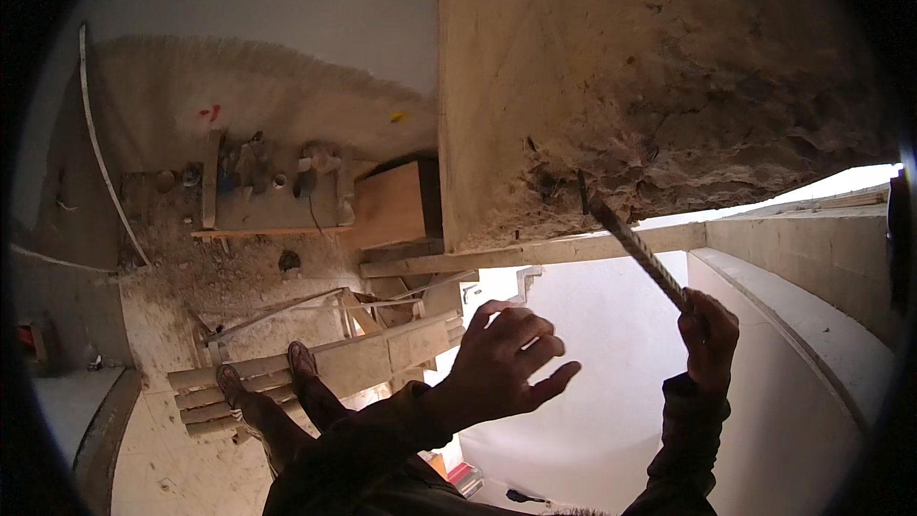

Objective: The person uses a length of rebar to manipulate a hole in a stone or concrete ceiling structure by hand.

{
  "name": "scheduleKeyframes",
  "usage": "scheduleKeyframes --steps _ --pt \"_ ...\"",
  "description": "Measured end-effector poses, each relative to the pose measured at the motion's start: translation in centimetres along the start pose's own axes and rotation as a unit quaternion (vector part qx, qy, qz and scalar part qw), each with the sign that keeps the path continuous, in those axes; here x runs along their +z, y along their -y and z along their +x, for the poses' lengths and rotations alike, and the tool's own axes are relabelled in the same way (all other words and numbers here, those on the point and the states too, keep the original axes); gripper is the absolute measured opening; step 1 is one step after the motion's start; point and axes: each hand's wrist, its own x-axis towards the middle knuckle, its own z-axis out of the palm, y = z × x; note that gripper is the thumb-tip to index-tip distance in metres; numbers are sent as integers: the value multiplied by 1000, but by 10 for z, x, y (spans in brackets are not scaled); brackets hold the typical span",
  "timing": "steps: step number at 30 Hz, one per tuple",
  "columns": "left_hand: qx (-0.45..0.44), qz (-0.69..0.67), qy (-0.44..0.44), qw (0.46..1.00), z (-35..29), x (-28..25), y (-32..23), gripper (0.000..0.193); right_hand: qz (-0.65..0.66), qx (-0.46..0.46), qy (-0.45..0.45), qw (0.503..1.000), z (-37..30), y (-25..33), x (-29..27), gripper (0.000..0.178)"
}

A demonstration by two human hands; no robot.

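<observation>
My right hand (709, 336) is closed round the lower end of a chipping hammer (645, 253), which has a long, ribbed-looking shaft and a narrow dark head. The head lies against or just in front of the broken lower edge of a plastered wall (535, 76); contact is hard to tell. Rough, crumbled material (707, 167) shows along that edge. Lower and to the left, my left hand (511, 355) hangs in the air with its fingers loosely bent and apart, and nothing in it.
My feet stand on wooden planks (344, 368) high above a pale floor. A wooden beam (554, 250) runs below the wall's broken edge. Farther left are a wooden box (392, 205), several tools and dusty rubble (229, 277). A curved ledge (802, 325) rises at the right.
</observation>
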Motion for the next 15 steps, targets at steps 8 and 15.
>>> scheduleKeyframes --steps 8,15 --pt "-79 1 9 997 -30 -5 12 21 62 65 73 993 33 -25 -9 30" --pt "-111 19 16 994 -44 -5 14 20 155 55 149 975 59 -24 -16 28"
